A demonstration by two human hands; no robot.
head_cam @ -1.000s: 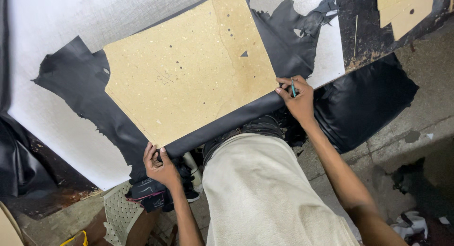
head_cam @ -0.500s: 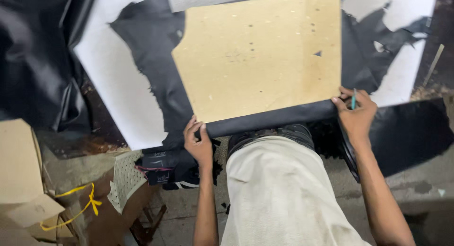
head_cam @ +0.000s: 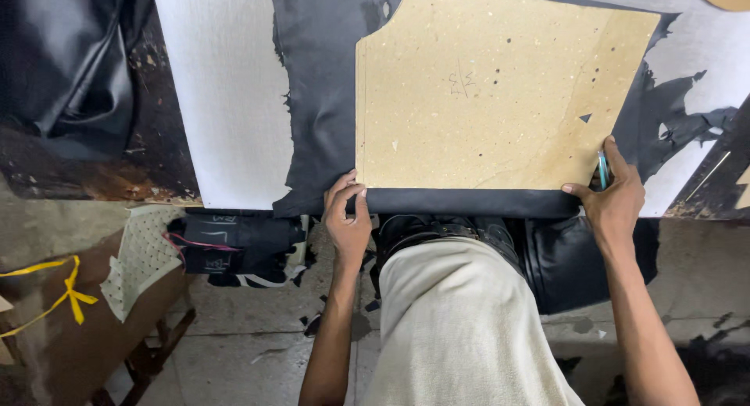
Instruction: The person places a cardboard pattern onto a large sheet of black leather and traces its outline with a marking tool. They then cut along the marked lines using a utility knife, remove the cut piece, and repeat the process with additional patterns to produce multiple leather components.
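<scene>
Pin the template flat before marking

The counter (head_cam: pixel 226 101) carries a black leather hide (head_cam: pixel 320 94) with a tan cardboard pattern (head_cam: pixel 500 94) on top, filling the view from 12 to 2 o'clock. At 6 o'clock the left hand (head_cam: pixel 348 222) curls its fingers over the hide's folded edge. At 3 o'clock the right hand (head_cam: pixel 613 199) pinches a teal pen (head_cam: pixel 603 170). Press the pattern evenly so it cannot slide

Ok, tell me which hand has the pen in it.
The right hand, at the tan cardboard pattern's lower right corner, grips a teal pen. The left hand holds only the black leather's edge.
</scene>
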